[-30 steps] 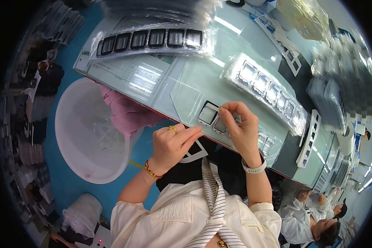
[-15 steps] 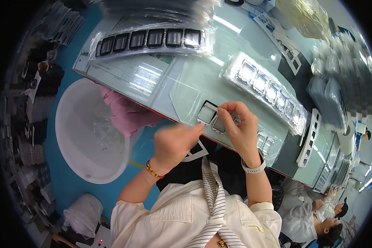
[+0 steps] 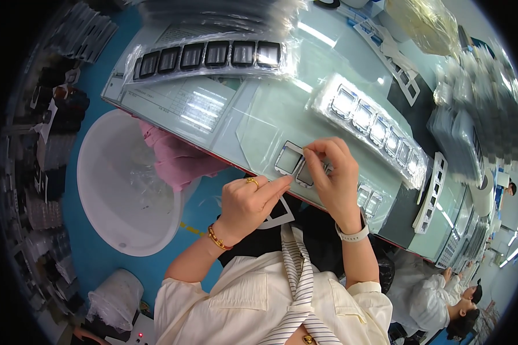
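A small rectangular frame with a clear middle and dark and white edges is at the table's front edge. At its upper right corner, the thumb and forefinger of my right hand are closed in a pinch. My left hand is closed, its fingertips pressed together by the lower right corner; anything between them is too small to make out. A second, dark-edged frame lies partly hidden beneath my right hand. More such frames rest to the right of that hand.
Plastic-wrapped rows of frames lie at the far left and right. A white tub and pink cloth stand left of the table. White cut-out strips and stacked bagged sheets are at the right, with co-workers beyond.
My left hand, blurred before, now shows sharply, its fingertips slightly farther right by the frame's lower corner. The frame's tilt has shifted a little. My right hand keeps nearly the same place.
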Demonstrator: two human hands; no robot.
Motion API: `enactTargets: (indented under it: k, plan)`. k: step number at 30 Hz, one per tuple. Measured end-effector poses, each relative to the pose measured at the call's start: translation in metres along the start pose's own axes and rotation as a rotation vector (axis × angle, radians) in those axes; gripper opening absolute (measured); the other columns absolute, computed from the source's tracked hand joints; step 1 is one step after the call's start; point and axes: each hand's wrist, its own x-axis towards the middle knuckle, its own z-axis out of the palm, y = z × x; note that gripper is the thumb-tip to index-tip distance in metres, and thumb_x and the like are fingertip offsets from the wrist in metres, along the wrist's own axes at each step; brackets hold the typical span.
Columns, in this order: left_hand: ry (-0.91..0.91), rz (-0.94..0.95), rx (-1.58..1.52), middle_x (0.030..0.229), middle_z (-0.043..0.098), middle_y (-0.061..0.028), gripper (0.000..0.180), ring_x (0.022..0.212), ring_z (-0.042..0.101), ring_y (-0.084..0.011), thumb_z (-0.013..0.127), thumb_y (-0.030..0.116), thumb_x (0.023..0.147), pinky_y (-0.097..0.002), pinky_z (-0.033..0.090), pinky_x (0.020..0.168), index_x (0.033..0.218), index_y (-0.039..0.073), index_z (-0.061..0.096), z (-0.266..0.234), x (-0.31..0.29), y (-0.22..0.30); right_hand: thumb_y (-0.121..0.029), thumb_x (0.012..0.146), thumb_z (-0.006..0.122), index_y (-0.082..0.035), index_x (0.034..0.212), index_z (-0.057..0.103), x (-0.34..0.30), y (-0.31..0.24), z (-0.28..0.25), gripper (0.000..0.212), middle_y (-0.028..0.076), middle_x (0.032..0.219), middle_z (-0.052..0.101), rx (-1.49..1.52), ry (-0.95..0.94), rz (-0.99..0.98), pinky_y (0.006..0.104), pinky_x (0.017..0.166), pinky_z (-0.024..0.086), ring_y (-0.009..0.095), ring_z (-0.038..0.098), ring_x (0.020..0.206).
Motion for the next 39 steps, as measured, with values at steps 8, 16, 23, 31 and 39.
enactTargets:
  k: [8,16,23,31,39]
  plan:
    - [0.014,-0.012,-0.024,0.062,0.058,-0.0018,0.020,0.049,0.055,-0.0187,0.083,0.011,0.085,-0.0333,0.043,0.048,0.105,0.013,0.083,0.001,0.001,0.000,0.000,0.093,0.073,0.002,0.098,0.068,0.002,0.006,0.005,0.007,0.012,0.096,0.065,-0.122,0.021,-0.110,0.0325,0.069,0.052,0.022,0.064,0.075]
    - [0.023,-0.025,-0.046,0.062,0.058,-0.0021,0.019,0.049,0.055,-0.0192,0.083,0.010,0.085,-0.0333,0.043,0.048,0.104,0.013,0.083,0.003,0.001,0.000,0.003,0.084,0.073,-0.010,0.107,0.075,0.001,-0.007,-0.006,0.026,0.007,0.101,0.062,-0.588,0.034,-0.286,0.0408,0.078,0.046,0.029,0.058,0.089]
    - [0.013,-0.029,-0.042,0.065,0.061,-0.0022,0.020,0.050,0.056,-0.0188,0.084,0.008,0.084,-0.0326,0.043,0.048,0.104,0.013,0.083,0.003,0.000,0.001,0.003,0.077,0.072,-0.015,0.112,0.076,-0.009,-0.001,-0.019,0.040,0.005,0.098,0.059,-0.556,-0.061,-0.338,0.0386,0.077,0.041,0.025,0.054,0.086]
    - [-0.003,0.295,-0.279,0.086,0.073,0.0024,0.038,0.073,0.065,-0.0184,0.084,0.006,0.073,-0.0319,0.050,0.059,0.112,0.009,0.080,-0.028,0.005,0.035,-0.002,0.084,0.076,-0.007,0.118,0.076,-0.031,-0.024,-0.071,0.033,0.014,0.123,0.067,0.153,-0.207,-0.083,0.0412,0.098,0.050,0.030,0.065,0.108]
    - [0.038,0.283,-0.342,0.107,0.074,0.0034,0.031,0.091,0.067,-0.0216,0.083,0.030,0.085,-0.0357,0.050,0.075,0.111,0.016,0.077,-0.024,0.010,0.056,-0.021,0.088,0.083,-0.005,0.099,0.072,-0.131,-0.015,-0.144,0.023,0.015,0.078,0.070,-0.218,-0.692,0.071,0.0392,0.060,0.052,0.037,0.066,0.067]
